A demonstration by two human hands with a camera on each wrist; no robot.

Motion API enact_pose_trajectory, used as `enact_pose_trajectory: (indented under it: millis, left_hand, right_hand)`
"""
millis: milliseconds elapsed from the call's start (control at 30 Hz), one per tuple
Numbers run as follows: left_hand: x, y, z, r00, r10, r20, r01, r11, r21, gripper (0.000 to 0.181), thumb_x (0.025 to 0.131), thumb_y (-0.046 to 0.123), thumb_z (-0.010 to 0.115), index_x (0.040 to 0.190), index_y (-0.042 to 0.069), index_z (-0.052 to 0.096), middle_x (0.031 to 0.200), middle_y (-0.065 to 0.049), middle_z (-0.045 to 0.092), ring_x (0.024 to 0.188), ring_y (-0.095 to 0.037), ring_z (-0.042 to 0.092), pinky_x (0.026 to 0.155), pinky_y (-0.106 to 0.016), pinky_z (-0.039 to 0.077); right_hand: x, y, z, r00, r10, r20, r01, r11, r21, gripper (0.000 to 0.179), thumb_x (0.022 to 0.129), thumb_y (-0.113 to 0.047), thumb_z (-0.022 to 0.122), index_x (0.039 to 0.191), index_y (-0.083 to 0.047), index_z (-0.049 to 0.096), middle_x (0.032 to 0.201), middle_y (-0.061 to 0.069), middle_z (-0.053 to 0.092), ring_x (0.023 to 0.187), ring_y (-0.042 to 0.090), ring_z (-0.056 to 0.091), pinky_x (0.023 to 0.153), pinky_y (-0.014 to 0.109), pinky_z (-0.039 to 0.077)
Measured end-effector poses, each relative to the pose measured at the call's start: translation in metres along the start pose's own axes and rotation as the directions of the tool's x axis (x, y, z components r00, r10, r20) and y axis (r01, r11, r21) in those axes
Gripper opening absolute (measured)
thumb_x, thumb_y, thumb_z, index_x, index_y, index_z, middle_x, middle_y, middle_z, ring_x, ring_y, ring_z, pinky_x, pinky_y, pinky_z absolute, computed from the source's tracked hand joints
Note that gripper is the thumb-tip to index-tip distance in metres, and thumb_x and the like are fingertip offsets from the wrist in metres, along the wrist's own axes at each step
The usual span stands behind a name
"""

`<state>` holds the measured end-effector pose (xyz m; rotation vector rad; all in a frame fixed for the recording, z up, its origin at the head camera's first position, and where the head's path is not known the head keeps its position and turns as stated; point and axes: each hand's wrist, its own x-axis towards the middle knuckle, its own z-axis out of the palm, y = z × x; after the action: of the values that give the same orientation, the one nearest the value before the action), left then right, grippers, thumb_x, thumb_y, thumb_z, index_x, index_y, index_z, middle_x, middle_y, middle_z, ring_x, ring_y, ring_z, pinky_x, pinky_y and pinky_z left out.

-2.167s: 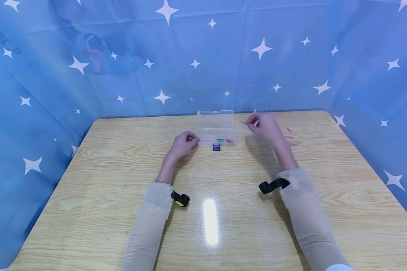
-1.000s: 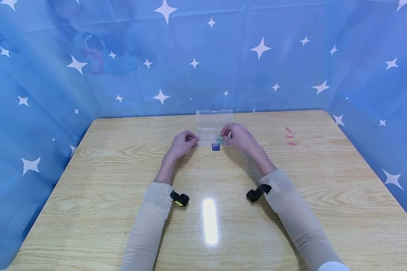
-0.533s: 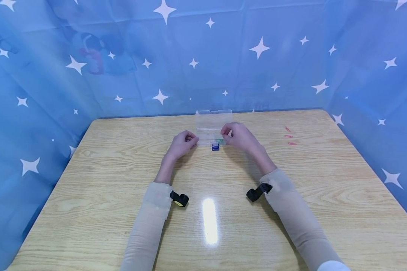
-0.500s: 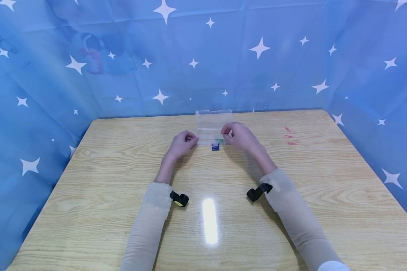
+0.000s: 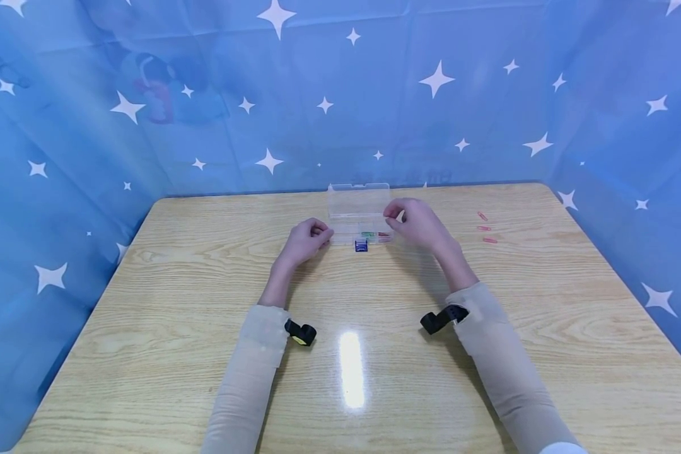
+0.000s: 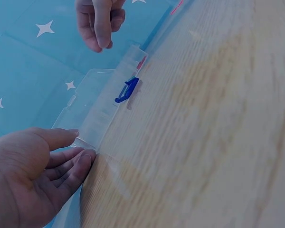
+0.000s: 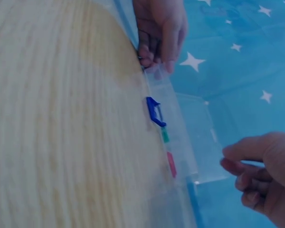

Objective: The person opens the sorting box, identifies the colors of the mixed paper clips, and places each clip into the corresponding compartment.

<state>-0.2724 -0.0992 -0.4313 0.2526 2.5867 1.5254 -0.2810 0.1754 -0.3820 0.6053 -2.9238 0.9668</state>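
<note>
On the surface (image 5: 340, 290) before you, a blue latch (image 5: 361, 246) fronts the clear plastic box (image 5: 346, 231), your left grip (image 5: 308, 243) pinching its left end, green and red clips (image 5: 367, 234) lying in its right half, your right grip (image 5: 421, 223) released near its right end, the see-through lid (image 5: 359, 200) raised behind.

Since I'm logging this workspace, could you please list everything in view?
Box: 1, clear, open at the table's far edge
Lid: 1, clear, raised behind the box
Latch: 1, blue, at the box's front
Green clips: count unclear, green, in the box
Red clips: count unclear, red, in the box's right end
Loose clips: 3, pinkish red, on the table, right
Table: 1, pale wood, centre
Cloth: blue, white stars, behind the table
Wrist cameras: 2, black, at the cuffs
Sleeves: 2, beige, over the forearms
Left hand: 1, pinching the box's left end
Right hand: 1, above the box's right end
</note>
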Motion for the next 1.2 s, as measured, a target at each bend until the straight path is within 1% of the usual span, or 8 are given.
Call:
enact_pose_trajectory:
  millis: [100,233,500,667,933,1067,1200]
  left_hand:
    - [0.000,0.000,0.000,1.000,0.004,0.005,-0.004,1.000,0.000,0.027,0.104,0.025,0.060,0.115,0.001,0.063,0.097,-0.011,0.066,0.086,-0.022,0.063,0.070,-0.030,0.048]
    - [-0.001,0.000,0.002,1.000,0.009,0.006,-0.009,1.000,0.003,0.027,0.104,0.026,0.059,0.115,0.002,0.063,0.096,-0.011,0.066,0.085,-0.022,0.062,0.070,-0.030,0.048]
    - [-0.001,0.001,0.003,1.000,0.002,0.003,-0.002,1.000,0.019,0.027,0.104,0.026,0.059,0.115,0.002,0.063,0.096,-0.011,0.066,0.085,-0.021,0.062,0.070,-0.029,0.048]
    - [-0.001,0.000,0.002,1.000,0.001,-0.001,-0.001,1.000,0.026,0.027,0.104,0.026,0.060,0.115,0.002,0.063,0.097,-0.011,0.066,0.085,-0.021,0.062,0.070,-0.029,0.048]
    - [0.000,-0.001,0.000,1.000,-0.009,-0.005,0.009,1.000,0.030,0.027,0.104,0.027,0.060,0.114,0.002,0.063,0.097,-0.010,0.066,0.085,-0.021,0.062,0.071,-0.029,0.048]
    - [-0.001,0.000,0.000,1.000,-0.005,-0.006,0.005,0.999,0.033,0.027,0.104,0.027,0.060,0.115,0.002,0.063,0.097,-0.011,0.066,0.085,-0.021,0.062,0.071,-0.030,0.048]
    - [-0.001,0.001,-0.001,1.000,0.008,-0.009,-0.007,1.000,0.030,0.026,0.104,0.025,0.059,0.114,0.001,0.063,0.096,-0.010,0.065,0.085,-0.021,0.062,0.072,-0.030,0.049]
  right_hand:
    - [-0.003,0.002,-0.007,0.999,0.034,-0.014,-0.034,0.999,0.009,0.017,0.100,-0.010,0.062,0.112,0.001,0.069,0.104,0.014,0.067,0.092,0.029,0.061,0.083,0.045,0.050]
    - [-0.008,0.006,-0.017,0.998,0.057,-0.036,-0.056,0.998,0.016,0.017,0.100,-0.010,0.062,0.112,0.001,0.068,0.104,0.016,0.067,0.092,0.031,0.060,0.083,0.046,0.049]
    - [-0.018,0.023,-0.030,0.996,0.058,-0.070,-0.056,0.998,0.030,0.017,0.100,-0.008,0.061,0.111,0.003,0.067,0.103,0.019,0.067,0.089,0.032,0.060,0.081,0.047,0.047]
    - [-0.025,0.033,-0.039,0.994,0.069,-0.083,-0.069,0.998,0.010,0.018,0.101,-0.011,0.060,0.113,0.001,0.067,0.105,0.019,0.067,0.090,0.032,0.060,0.080,0.047,0.047]
    - [-0.038,0.045,-0.056,0.992,0.079,-0.097,-0.080,0.997,-0.005,0.022,0.103,-0.013,0.057,0.115,0.003,0.066,0.107,0.022,0.066,0.090,0.033,0.059,0.079,0.047,0.046]
    - [-0.044,0.052,-0.063,0.990,0.095,-0.108,-0.098,0.995,-0.022,0.022,0.103,-0.014,0.057,0.115,0.003,0.066,0.108,0.022,0.066,0.088,0.033,0.059,0.076,0.046,0.046]
    - [-0.049,0.062,-0.069,0.988,0.105,-0.116,-0.110,0.993,-0.038,0.023,0.102,-0.013,0.057,0.116,0.003,0.066,0.108,0.023,0.066,0.088,0.035,0.060,0.075,0.046,0.046]
